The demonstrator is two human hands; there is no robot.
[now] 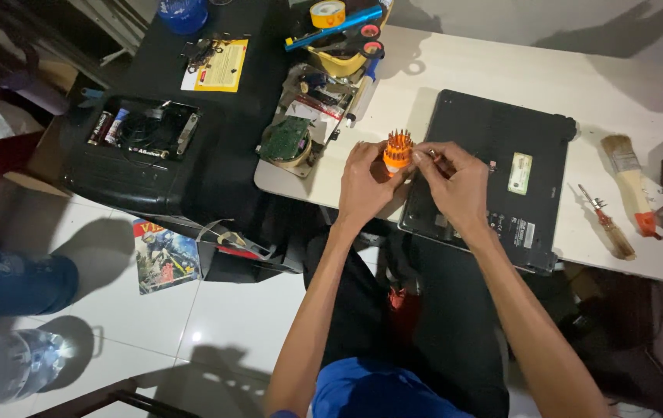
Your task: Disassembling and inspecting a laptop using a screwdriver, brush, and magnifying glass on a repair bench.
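My left hand grips a small orange round holder with several metal screwdriver bits standing up in it. My right hand is right beside it, thumb and forefinger pinched at the holder's top edge on a small bit; what they pinch is barely visible. Both hands hover over the left edge of a black laptop lying upside down on the white table.
A paintbrush and a wooden-handled screwdriver lie right of the laptop. A green circuit board, scissors, tape roll and tools clutter the table's left end. A black case with batteries sits further left. A magazine lies on the tiled floor.
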